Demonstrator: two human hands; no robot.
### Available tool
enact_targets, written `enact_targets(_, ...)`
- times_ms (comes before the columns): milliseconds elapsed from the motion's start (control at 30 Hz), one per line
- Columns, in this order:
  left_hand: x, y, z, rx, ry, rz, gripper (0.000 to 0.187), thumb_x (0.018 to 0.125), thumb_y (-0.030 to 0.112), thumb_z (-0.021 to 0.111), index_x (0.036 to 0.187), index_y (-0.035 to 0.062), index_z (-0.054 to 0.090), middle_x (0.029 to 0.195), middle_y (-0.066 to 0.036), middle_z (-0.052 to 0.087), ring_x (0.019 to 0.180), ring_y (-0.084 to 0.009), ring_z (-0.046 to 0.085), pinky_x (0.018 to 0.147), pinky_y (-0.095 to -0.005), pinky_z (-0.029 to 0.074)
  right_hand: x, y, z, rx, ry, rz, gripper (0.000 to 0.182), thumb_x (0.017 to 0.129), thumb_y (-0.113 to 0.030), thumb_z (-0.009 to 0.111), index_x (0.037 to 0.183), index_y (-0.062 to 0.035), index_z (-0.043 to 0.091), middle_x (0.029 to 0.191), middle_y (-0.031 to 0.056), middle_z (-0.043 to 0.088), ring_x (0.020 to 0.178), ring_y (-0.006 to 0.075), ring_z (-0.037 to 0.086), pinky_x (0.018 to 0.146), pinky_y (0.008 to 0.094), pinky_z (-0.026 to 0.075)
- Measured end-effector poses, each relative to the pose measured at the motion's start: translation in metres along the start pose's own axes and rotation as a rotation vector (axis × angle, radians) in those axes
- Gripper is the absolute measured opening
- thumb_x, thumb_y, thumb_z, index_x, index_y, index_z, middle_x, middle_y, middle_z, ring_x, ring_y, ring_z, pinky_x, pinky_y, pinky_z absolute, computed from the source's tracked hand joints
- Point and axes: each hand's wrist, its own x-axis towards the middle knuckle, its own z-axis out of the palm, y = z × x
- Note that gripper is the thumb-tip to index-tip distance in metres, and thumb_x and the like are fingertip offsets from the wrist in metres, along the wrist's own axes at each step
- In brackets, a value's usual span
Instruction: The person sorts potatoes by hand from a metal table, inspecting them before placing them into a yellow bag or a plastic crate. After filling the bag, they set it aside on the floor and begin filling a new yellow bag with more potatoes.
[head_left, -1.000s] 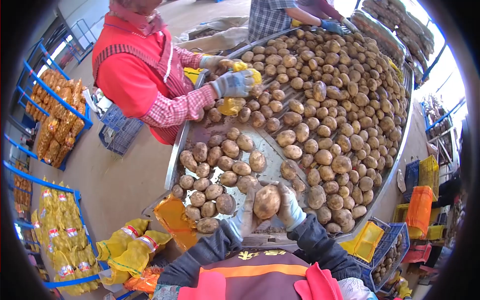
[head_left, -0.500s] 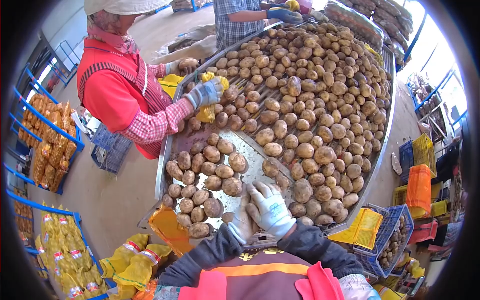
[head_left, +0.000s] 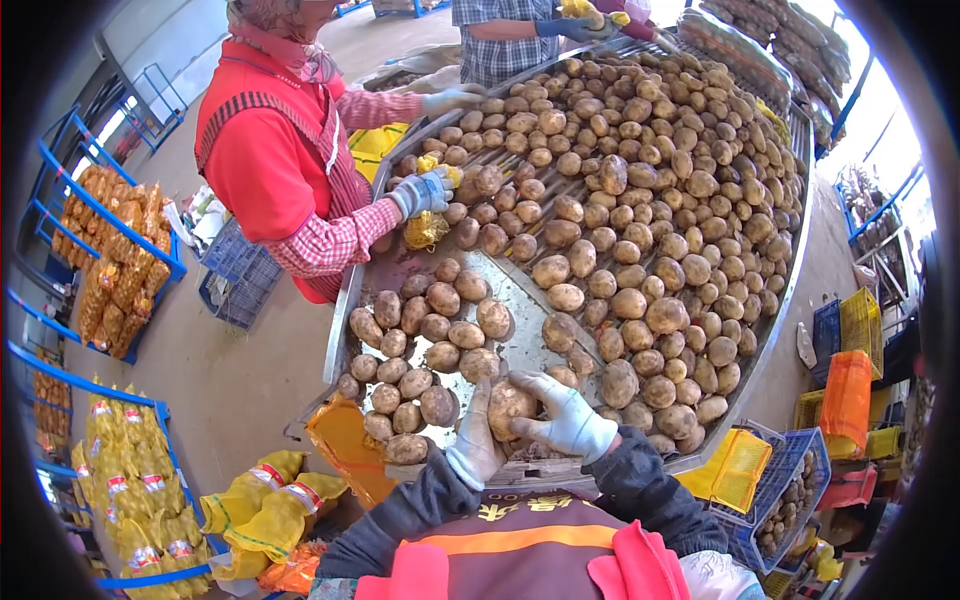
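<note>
A large brown potato [head_left: 511, 408] sits between my two gloved hands at the near edge of the metal sorting table [head_left: 520, 315]. From the left, my left hand [head_left: 478, 440] presses against it, fingers pointing up. Curled over its right side is my right hand [head_left: 560, 415], in a white glove with a dirty palm. Left of my hands lies a loose group of potatoes [head_left: 437, 404] on bare metal. A great heap of potatoes [head_left: 670, 240] covers the table beyond and to the right.
Across the left side, a co-worker in red [head_left: 262, 165] holds a yellow net bag [head_left: 427, 230]. Another person [head_left: 495, 40] stands at the far end. Filled yellow sacks [head_left: 285, 505] lie at lower left. Blue crates [head_left: 785, 480] and an orange net sack [head_left: 846, 400] stand right.
My hands have parted from being close together, and a large potato now shows between them. The view has shifted slightly. The co-worker's far hand has moved to the table's rim.
</note>
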Motion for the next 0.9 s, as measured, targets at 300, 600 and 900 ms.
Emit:
enact_targets(300,0.002,-0.005,0.004,0.09,0.09,0.018,0.069,0.089,0.068,0.035,0.129,0.0118,0.047,0.117,-0.011,0.059,0.097,-0.0244,0.064,0.074,-0.0383,0.059,0.004,-0.018,0.0,-0.141,0.064,0.228,0.04,0.085,-0.031,0.065,0.114,-0.004,0.062,0.1,0.017,0.066,0.098,0.0324,0.063,0.084,0.0357,0.05)
enact_targets(600,0.034,-0.031,-0.059,-0.329,-0.232,-0.116,0.062,0.092,0.059,0.039,0.13,0.0101,0.045,0.123,-0.011,0.055,0.11,-0.0265,0.057,0.087,-0.0433,0.052,0.018,-0.014,0.019,-0.395,0.568,-0.398,0.028,0.084,-0.012,0.057,0.11,-0.0045,0.058,0.105,0.0151,0.062,0.091,0.0367,0.062,0.083,0.0411,0.051)
enact_targets(900,-0.016,-0.017,-0.01,0.34,-0.172,-0.061,0.064,0.091,0.061,0.042,0.128,0.009,0.05,0.112,-0.01,0.063,0.092,-0.0256,0.066,0.075,-0.0332,0.055,0.027,0.082,0.025,0.106,-0.09,0.299,0.032,0.093,-0.023,0.051,0.114,-0.0014,0.061,0.108,0.015,0.066,0.1,0.0271,0.063,0.089,0.0326,0.049)
